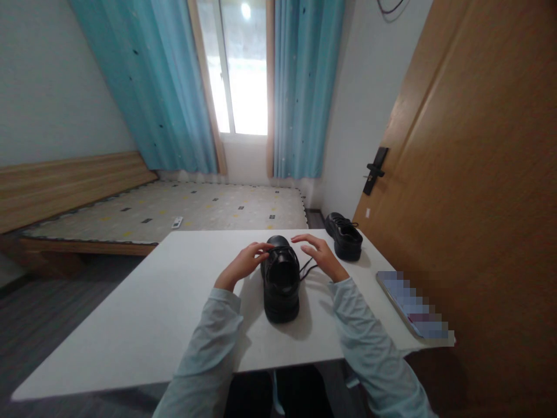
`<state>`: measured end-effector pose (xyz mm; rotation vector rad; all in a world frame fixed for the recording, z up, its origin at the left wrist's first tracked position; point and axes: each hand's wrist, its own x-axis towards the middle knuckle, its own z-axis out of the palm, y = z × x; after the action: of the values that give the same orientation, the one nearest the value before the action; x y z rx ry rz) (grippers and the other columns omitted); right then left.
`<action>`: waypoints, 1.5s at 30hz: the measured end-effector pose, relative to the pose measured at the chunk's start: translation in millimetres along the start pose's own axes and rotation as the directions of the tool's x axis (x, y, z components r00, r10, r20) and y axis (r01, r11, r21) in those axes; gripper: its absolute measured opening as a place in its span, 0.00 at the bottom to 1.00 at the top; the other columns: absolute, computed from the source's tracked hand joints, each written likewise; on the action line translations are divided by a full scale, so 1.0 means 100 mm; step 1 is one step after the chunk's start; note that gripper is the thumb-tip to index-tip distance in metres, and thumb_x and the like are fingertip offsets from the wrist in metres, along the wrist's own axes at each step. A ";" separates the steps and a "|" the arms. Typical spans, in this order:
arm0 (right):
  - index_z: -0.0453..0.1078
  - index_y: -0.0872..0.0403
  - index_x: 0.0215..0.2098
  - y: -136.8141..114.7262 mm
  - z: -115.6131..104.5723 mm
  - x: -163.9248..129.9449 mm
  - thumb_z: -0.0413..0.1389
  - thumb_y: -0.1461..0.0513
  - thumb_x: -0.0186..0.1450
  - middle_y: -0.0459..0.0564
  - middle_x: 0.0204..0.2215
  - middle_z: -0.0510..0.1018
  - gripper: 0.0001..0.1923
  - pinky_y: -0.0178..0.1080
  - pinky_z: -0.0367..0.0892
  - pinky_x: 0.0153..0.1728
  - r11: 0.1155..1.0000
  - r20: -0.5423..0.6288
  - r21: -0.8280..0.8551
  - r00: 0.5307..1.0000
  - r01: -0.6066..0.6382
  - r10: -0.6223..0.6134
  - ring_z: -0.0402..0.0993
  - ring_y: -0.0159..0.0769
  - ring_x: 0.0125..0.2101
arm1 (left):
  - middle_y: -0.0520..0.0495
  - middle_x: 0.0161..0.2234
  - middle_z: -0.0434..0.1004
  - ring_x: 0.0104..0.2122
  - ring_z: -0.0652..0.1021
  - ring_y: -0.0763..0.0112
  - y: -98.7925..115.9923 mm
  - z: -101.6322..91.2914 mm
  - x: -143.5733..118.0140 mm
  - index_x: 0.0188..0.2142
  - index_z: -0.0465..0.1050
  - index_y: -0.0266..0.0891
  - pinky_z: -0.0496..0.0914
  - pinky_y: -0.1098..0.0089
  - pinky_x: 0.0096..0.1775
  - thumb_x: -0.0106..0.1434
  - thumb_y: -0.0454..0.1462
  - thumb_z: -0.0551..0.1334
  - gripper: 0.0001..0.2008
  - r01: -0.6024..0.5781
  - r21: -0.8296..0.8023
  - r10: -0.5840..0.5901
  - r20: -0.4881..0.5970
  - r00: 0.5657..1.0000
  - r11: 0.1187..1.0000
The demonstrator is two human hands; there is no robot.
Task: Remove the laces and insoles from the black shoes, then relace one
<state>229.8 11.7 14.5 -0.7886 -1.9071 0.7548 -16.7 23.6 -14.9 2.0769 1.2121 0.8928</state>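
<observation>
A black lace-up shoe (282,296) stands upright on the white table, its toe pointing away from me and its heel nearest. My left hand (244,264) is at the shoe's left side, thumb and fingers closed at the black shoelace (281,248) across the upper. To the right of the toe, my right hand (322,255) hovers with fingers curved and apart, nothing visible between them. A loose lace end (308,268) trails from the shoe's right side, passing below the right hand.
A second black shoe (348,241) sits at the far right corner of the white table (143,313). A phone-like flat object (411,307), partly blurred, lies along the right edge by the wooden door (478,174). Beyond the table is a bed (209,203) with a small white object (177,222).
</observation>
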 end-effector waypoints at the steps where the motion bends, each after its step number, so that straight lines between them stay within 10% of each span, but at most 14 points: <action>1: 0.72 0.53 0.44 0.01 0.03 0.00 0.53 0.57 0.62 0.52 0.47 0.75 0.15 0.47 0.57 0.56 1.000 0.022 -0.025 1.000 -0.005 0.005 0.69 0.42 0.50 | 0.41 0.47 0.74 0.41 0.77 0.63 -0.01 0.01 0.00 0.46 0.72 0.40 0.70 0.58 0.48 0.60 0.41 0.57 0.16 0.007 -0.024 -0.008 -0.012 1.000 1.000; 12: 0.51 0.56 0.64 0.25 0.21 -0.03 0.61 0.47 0.54 0.61 0.63 0.54 0.46 0.51 0.44 0.63 0.945 0.269 -0.219 0.916 -0.242 0.297 0.50 0.48 0.63 | 0.45 0.33 0.78 0.35 0.78 0.63 0.08 -0.02 0.02 0.30 0.72 0.38 0.72 0.63 0.40 0.54 0.45 0.63 0.12 0.101 0.015 -0.097 -0.180 0.979 0.995; 45: 0.55 0.55 0.60 0.26 0.21 -0.03 0.62 0.47 0.54 0.59 0.59 0.62 0.42 0.51 0.51 0.60 0.961 0.257 -0.168 0.932 -0.219 0.258 0.59 0.47 0.59 | 0.51 0.29 0.72 0.31 0.73 0.70 0.20 0.05 0.05 0.33 0.67 0.37 0.68 0.68 0.35 0.51 0.38 0.62 0.09 0.022 -0.258 -0.084 -0.229 0.970 0.966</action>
<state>217.8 21.0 -15.0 -1.0619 -2.1548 0.9307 -0.4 19.0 -1.6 1.7634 1.1964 1.2320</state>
